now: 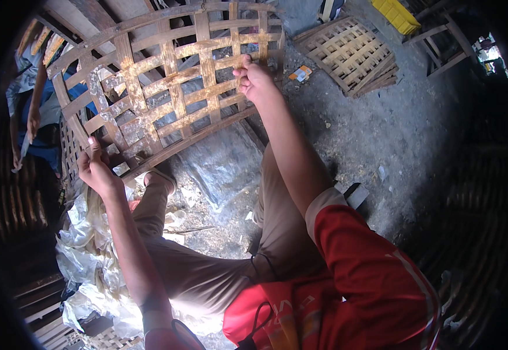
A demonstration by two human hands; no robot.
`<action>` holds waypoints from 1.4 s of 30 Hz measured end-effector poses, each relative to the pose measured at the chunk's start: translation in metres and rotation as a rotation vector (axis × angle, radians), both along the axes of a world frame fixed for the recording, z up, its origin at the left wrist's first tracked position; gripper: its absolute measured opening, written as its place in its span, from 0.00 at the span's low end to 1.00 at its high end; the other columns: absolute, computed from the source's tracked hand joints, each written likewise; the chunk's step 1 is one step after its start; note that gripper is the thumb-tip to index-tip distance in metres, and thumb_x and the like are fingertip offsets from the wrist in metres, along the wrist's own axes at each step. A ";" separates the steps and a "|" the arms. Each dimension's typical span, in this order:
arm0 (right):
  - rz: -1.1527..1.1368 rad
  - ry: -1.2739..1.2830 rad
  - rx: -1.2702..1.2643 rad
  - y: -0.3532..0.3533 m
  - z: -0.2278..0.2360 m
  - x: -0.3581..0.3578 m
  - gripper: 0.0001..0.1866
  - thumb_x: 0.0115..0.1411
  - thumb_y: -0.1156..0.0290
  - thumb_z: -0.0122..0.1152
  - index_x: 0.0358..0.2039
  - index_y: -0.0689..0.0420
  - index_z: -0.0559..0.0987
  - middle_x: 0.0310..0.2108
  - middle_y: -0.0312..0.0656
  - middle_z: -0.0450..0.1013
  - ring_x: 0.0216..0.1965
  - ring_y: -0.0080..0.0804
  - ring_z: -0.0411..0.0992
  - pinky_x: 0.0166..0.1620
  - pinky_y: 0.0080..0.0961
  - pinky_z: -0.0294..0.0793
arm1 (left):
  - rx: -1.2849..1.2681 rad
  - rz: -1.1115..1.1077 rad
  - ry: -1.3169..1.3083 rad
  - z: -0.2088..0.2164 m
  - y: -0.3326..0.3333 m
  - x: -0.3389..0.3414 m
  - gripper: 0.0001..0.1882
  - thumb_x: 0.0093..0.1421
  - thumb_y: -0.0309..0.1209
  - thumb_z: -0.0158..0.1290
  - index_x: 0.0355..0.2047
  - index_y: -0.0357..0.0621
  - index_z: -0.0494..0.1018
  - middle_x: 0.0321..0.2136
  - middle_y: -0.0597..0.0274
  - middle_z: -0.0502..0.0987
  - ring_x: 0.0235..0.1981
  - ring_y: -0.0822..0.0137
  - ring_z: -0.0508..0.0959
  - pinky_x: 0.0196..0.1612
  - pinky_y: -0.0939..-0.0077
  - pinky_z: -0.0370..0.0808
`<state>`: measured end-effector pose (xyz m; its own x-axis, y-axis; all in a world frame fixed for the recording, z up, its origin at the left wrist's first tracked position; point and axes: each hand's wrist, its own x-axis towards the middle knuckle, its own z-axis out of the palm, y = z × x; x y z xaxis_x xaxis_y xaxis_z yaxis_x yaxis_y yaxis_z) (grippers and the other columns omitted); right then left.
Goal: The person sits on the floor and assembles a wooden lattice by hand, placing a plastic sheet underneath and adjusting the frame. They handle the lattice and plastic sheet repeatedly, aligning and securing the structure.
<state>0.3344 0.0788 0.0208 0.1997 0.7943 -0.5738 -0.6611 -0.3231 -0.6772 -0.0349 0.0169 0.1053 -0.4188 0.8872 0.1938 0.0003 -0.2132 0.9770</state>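
Observation:
Held up in front of me is a woven bamboo rack (177, 92), a framed lattice of flat strips with pale crusty residue on them. My left hand (97, 170) grips its lower left corner, thumb on top of the frame. My right hand (254, 80) is closed around a strip near the rack's right side. The rack is tilted, and floor and other racks show through its gaps. The fingertips behind the lattice are partly hidden.
A stack of similar bamboo racks (353, 55) lies on the floor at the far right, near a yellow crate (398, 16) and a wooden frame (446, 44). Crumpled plastic sheeting (93, 256) is at my left. Another person's hand (33, 123) is at the far left, near a blade.

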 end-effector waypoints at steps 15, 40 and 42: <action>-0.045 0.072 -0.001 0.000 -0.003 0.000 0.15 0.69 0.53 0.52 0.30 0.49 0.70 0.20 0.32 0.69 0.13 0.20 0.52 0.25 0.22 0.56 | -0.052 0.068 0.013 0.004 0.003 -0.002 0.11 0.64 0.34 0.59 0.25 0.45 0.74 0.16 0.76 0.66 0.17 0.83 0.58 0.19 0.83 0.56; 0.031 -1.537 0.379 -0.038 0.001 -0.090 0.34 0.45 0.42 0.74 0.42 0.55 0.76 0.43 0.47 0.65 0.41 0.46 0.73 0.43 0.42 0.75 | -0.204 0.188 -0.265 0.005 -0.002 -0.004 0.12 0.63 0.36 0.60 0.26 0.43 0.76 0.20 0.73 0.68 0.19 0.78 0.59 0.23 0.81 0.60; 0.015 -1.548 0.433 -0.033 -0.007 -0.085 0.29 0.46 0.44 0.74 0.39 0.54 0.78 0.45 0.47 0.65 0.40 0.46 0.73 0.43 0.42 0.75 | -0.196 0.182 -0.254 0.001 0.000 -0.010 0.12 0.63 0.36 0.60 0.26 0.43 0.76 0.20 0.73 0.68 0.20 0.78 0.59 0.24 0.82 0.60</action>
<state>0.2498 0.0462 0.0133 0.3371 0.8426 0.4200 0.7147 0.0614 -0.6967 -0.0451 0.0173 0.1063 -0.5863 0.8035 -0.1030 -0.2267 -0.0407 0.9731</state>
